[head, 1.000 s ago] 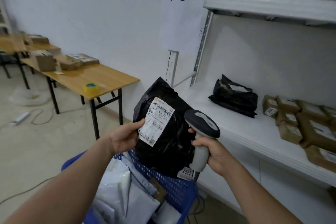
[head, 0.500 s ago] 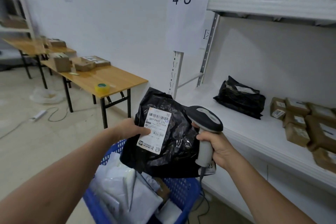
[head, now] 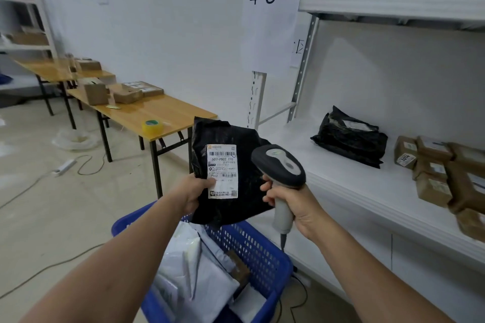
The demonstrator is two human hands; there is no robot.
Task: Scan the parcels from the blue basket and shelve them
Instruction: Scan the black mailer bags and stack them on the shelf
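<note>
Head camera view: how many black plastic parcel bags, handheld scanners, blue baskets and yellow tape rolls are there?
Black plastic parcel bags: 2
Grey handheld barcode scanner: 1
Blue plastic mesh basket: 1
Yellow tape roll: 1
Total: 5

1. The black plastic mailer bag (head: 231, 136) is thin, crinkled film with a faint gloss; its white paper label (head: 222, 170) is flat and matt.
2. The grey-and-black plastic handheld scanner (head: 282, 165) is smooth moulded plastic with a soft sheen.
3. The blue plastic basket (head: 252, 246) has smooth, perforated walls.
4. The white plastic mailers (head: 204, 280) look smooth and slightly shiny.
5. The white shelf board (head: 341, 178) is smooth and matt; the grey perforated metal upright (head: 305, 60) is dull.
6. The brown cardboard boxes (head: 433, 190) are matt.
7. The wooden tabletop (head: 162, 113) is glossy.
</note>
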